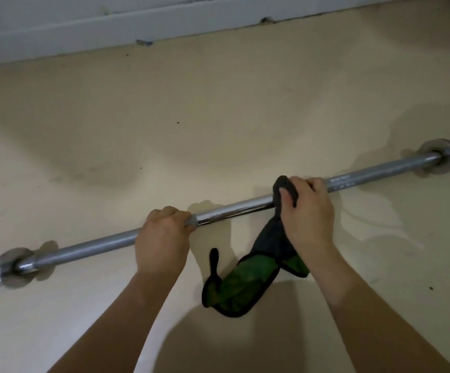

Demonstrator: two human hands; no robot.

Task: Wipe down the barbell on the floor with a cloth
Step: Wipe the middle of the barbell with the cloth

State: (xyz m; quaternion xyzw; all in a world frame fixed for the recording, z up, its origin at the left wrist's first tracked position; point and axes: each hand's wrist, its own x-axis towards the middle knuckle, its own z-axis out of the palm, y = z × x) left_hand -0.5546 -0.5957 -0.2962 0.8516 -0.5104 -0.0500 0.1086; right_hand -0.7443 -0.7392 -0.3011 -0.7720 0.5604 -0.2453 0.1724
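We are curling our left hand (162,240) over the barbell (231,210), which is lying on the pale cream floor (191,117). A little to the right of that grip, our right hand (309,211) is wrapping the dark end of the cloth (248,281) round the shaft, with the thumb pressing it down. The cloth's green, black-edged tail is trailing on the floor below that hand. One collar (16,265) is sitting well left of the left grip, and the other collar (436,157) well right of the right one. The floor is showing soft shadows and a few dark specks. Beyond both hands it is meeting a white baseboard (84,25), chipped along its foot.
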